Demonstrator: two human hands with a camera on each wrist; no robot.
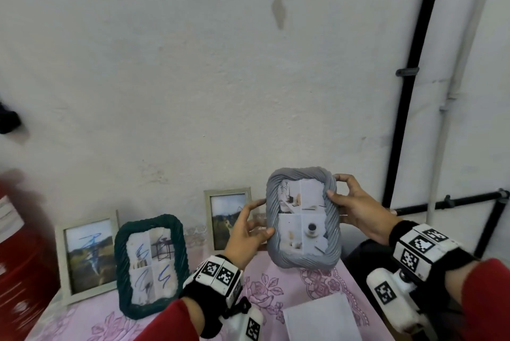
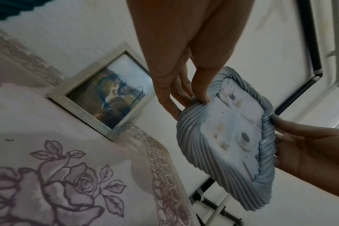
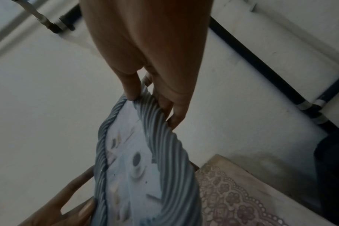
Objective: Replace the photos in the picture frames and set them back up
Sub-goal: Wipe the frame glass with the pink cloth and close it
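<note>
A grey rope-textured picture frame (image 1: 331, 233) with a pale four-part photo is held upright in the air above the table's back right. My left hand (image 1: 248, 227) pinches its left edge, thumb on the front and fingers behind. My right hand (image 1: 350, 202) grips its upper right edge the same way. The left wrist view shows the grey frame (image 2: 192, 146) with my left fingers (image 2: 201, 93) on its rim. The right wrist view shows the grey frame (image 3: 172, 152) pinched near its top corner by my right fingers (image 3: 131, 91).
On the pink flowered tablecloth (image 1: 265, 291) stand a dark green rope frame (image 1: 121, 271) and two pale wooden frames (image 1: 62, 258) (image 1: 208, 219), their photos scribbled in blue. A white sheet (image 1: 320, 316) lies at the front. A red cabinet (image 1: 19, 258) stands left; black pipes (image 1: 414, 86) run down the wall.
</note>
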